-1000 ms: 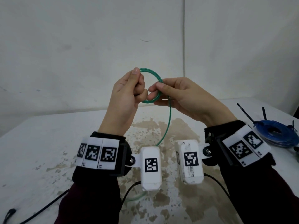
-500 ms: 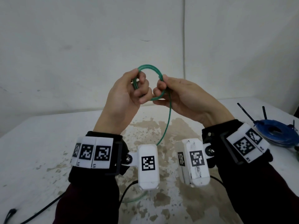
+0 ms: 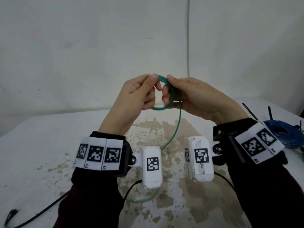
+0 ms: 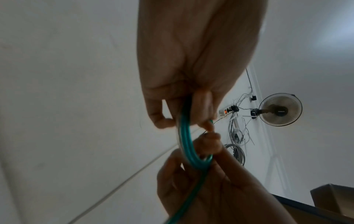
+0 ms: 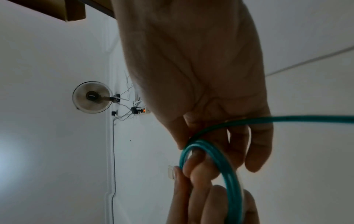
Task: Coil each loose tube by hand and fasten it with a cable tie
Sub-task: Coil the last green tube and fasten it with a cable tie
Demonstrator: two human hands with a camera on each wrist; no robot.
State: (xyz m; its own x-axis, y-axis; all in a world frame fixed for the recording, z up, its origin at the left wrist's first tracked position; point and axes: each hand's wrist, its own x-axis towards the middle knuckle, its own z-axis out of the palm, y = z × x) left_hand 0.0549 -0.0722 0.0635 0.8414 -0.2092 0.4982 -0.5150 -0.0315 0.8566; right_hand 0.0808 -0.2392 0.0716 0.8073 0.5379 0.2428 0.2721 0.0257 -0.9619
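A thin green tube (image 3: 178, 122) is wound into a small coil (image 3: 162, 108) held up in front of the wall, above the table. My left hand (image 3: 139, 94) pinches the coil at its top left between thumb and fingers. On the right side my right hand (image 3: 189, 94) grips the coil with its fingers curled through the ring. The loose tail hangs down between my wrists and curls on the table near its front edge. The left wrist view shows the coil (image 4: 186, 145) between both hands; the right wrist view shows the coil (image 5: 226, 168) and the tail running off right.
A coiled blue tube (image 3: 286, 134) bound with black cable ties (image 3: 249, 109) lies at the table's right edge. A black cable (image 3: 37, 214) trails across the front left of the stained white table (image 3: 41, 145). Walls stand close behind.
Both hands have shifted along the coil: the left thumb now pinches its top, and the right fingers moved up beside it. The coil has turned and the wrists have spread apart.
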